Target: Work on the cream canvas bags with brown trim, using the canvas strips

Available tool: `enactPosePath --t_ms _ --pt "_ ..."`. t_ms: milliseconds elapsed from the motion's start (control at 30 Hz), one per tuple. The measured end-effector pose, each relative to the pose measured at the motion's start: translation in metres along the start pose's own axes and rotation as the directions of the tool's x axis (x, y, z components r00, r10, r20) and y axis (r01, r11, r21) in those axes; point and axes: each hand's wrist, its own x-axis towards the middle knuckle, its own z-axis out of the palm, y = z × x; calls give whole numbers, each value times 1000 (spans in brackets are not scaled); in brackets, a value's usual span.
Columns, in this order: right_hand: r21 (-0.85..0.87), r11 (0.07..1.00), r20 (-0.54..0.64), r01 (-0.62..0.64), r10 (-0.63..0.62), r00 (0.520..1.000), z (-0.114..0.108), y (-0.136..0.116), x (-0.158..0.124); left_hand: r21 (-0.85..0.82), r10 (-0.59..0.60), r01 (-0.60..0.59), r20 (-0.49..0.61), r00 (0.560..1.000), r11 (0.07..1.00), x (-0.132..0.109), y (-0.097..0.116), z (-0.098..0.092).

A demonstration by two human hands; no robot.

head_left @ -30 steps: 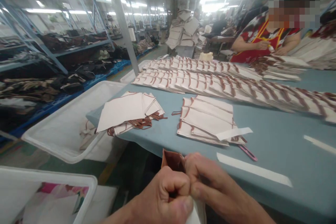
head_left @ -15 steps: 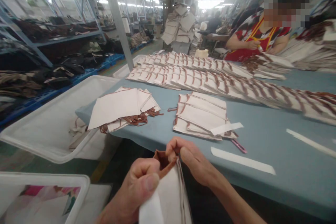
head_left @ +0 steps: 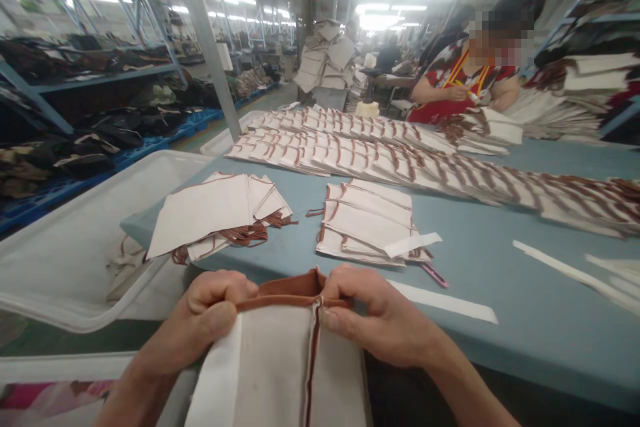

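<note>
A cream fabric bag (head_left: 275,360) with brown trim hangs in front of me at the table's near edge. Its mouth is partly spread, showing the brown inside, and a dark seam runs down its face. My left hand (head_left: 205,307) pinches the rim at the left corner, above a white strip (head_left: 215,373) along that side. Fingers closed, my right hand (head_left: 370,310) grips the rim just right of the seam. The bag's lower end is out of frame.
On the blue-green table (head_left: 465,233) lie a loose pile of cream pieces (head_left: 205,210), a neater stack (head_left: 370,213), white strips (head_left: 450,300) and a pink tool (head_left: 435,273). Long overlapping rows (head_left: 370,153) run behind. White bins (head_left: 60,280) stand left. A co-worker (head_left: 460,80) handles pieces across the table.
My hands have moved apart along the rim, stretching the bag's mouth wider. The bag has turned so its seamed face points at me. The camera view has shifted slightly right.
</note>
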Motion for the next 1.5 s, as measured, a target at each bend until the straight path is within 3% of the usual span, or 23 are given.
enactPosePath --t_ms 133,200,300,433,600,767,900,1000,1133,1267,1500 --pt "-12 1000 29 -13 13 999 -9 -17 -8 291 -10 -20 103 995 957 19 23 -10" --pt "6 1000 50 -24 24 998 -10 -20 -11 411 60 -131 181 982 902 26 36 -1" --pt "39 999 56 -33 30 998 -8 -19 -16 405 172 -258 237 956 877 36 48 23" --pt "41 997 25 -65 64 998 -8 -11 -26 376 209 -291 243 947 880 48 49 47" --pt "54 995 0 -81 82 997 -11 -3 -33 417 277 -368 262 924 831 55 43 53" --pt "-14 997 -15 -78 78 997 -10 5 -34 469 257 -382 310 915 796 59 43 56" --pt "-154 988 -50 -30 22 998 -10 12 -38 517 216 -361 320 923 776 60 36 63" --pt "-176 984 -85 -23 8 996 -7 16 -42 428 195 -304 280 940 851 60 28 69" --pt "-167 986 -149 -4 -21 989 0 18 -43 110 21 -49 244 970 993 60 19 76" --pt "-125 992 -199 4 -29 980 6 19 -40 -77 -112 141 294 949 987 58 17 78" --pt "-95 995 -199 5 -24 980 12 19 -39 -108 -130 179 355 926 978 54 19 74"
